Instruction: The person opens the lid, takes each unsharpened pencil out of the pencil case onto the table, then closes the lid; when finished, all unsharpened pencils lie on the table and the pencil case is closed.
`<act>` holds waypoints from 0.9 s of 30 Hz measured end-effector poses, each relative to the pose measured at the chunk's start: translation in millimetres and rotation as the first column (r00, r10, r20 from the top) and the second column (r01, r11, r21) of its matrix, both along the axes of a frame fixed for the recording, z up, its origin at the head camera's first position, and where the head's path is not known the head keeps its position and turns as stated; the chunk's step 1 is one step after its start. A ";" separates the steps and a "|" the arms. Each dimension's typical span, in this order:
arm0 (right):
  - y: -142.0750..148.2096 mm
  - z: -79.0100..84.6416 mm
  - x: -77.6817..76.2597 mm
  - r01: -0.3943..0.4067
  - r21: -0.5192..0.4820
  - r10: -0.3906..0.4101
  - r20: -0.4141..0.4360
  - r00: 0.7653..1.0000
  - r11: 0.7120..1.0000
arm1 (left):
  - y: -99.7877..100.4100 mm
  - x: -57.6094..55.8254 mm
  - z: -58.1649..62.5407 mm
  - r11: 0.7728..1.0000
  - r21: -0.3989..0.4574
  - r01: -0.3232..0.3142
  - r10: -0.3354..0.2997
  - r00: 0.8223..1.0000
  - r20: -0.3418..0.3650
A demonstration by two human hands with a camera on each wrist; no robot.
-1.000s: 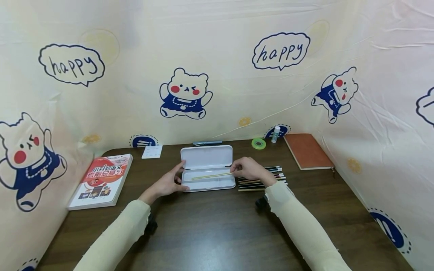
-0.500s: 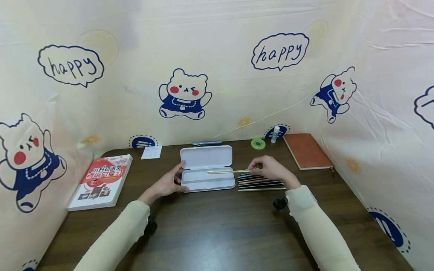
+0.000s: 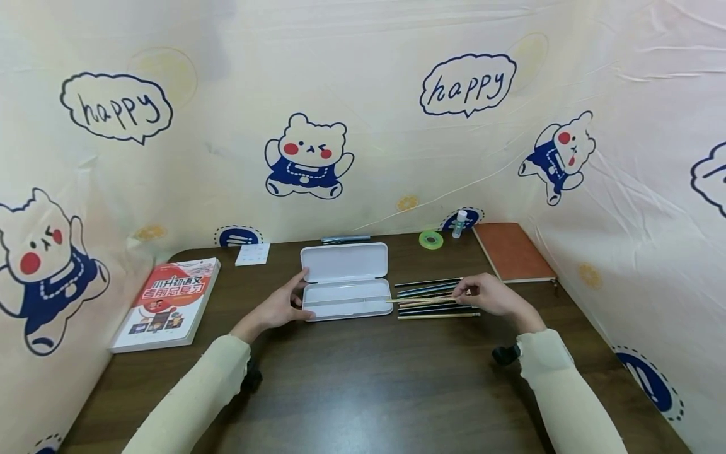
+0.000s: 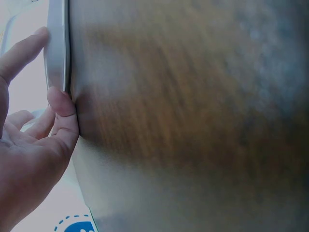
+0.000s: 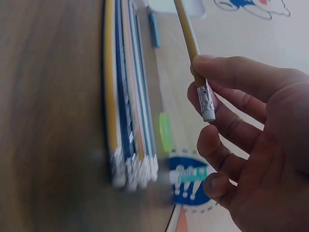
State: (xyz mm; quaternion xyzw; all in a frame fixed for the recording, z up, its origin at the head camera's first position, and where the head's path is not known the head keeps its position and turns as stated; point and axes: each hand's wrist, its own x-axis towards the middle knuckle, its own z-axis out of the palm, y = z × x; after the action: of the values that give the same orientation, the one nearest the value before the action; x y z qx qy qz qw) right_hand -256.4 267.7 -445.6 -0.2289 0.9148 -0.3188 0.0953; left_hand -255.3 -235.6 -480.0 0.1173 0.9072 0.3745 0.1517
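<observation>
A white pencil case [image 3: 343,263] lies open on the brown table, lid tipped back. Its lower tray has a divider, and no pencils show in it. My left hand [image 3: 278,307] holds the case's left end, thumb at the front corner and a finger up by the lid; the left wrist view shows the fingertips on its edge. Between thumb and fingers, my right hand [image 3: 492,296] pinches a yellow pencil [image 5: 188,38] near its white eraser end. That pencil points left, above a row of several pencils [image 3: 431,309] right of the case.
A thick book [image 3: 170,302] and a white paper slip [image 3: 253,254] are at the left. Behind the case lies a bluish pen-like item [image 3: 346,239]. Green tape [image 3: 431,240], a glue stick [image 3: 459,224] and a brown notebook [image 3: 515,253] sit at the back right.
My right hand has carried the yellow pencil rightward, from over the case's tray to over the row of pencils. My left hand keeps its place on the case.
</observation>
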 end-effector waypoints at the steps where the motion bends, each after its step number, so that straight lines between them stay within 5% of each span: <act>1: 3.7 -1.2 1.8 -0.001 0.001 0.001 0.010 1.000 1.000 | -0.3 0.0 0.0 1.000 -0.002 0.000 0.000 1.000 0.000; 14: 26.0 -18.7 10.6 -0.072 0.069 0.066 0.076 0.995 0.995 | -1.5 -0.7 -1.3 1.000 0.002 0.008 -0.008 1.000 -0.007; 27: 21.2 -24.9 7.9 0.018 0.158 -0.016 -0.015 1.000 0.987 | -1.9 -1.6 -1.2 1.000 0.007 0.006 -0.007 1.000 0.005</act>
State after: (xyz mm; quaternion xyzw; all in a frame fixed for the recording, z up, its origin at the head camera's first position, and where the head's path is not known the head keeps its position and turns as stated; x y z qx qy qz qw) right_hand -248.5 289.0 -470.5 -0.2149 0.9398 -0.2446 0.1042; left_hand -256.9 -237.5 -481.3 0.1199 0.9051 0.3776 0.1546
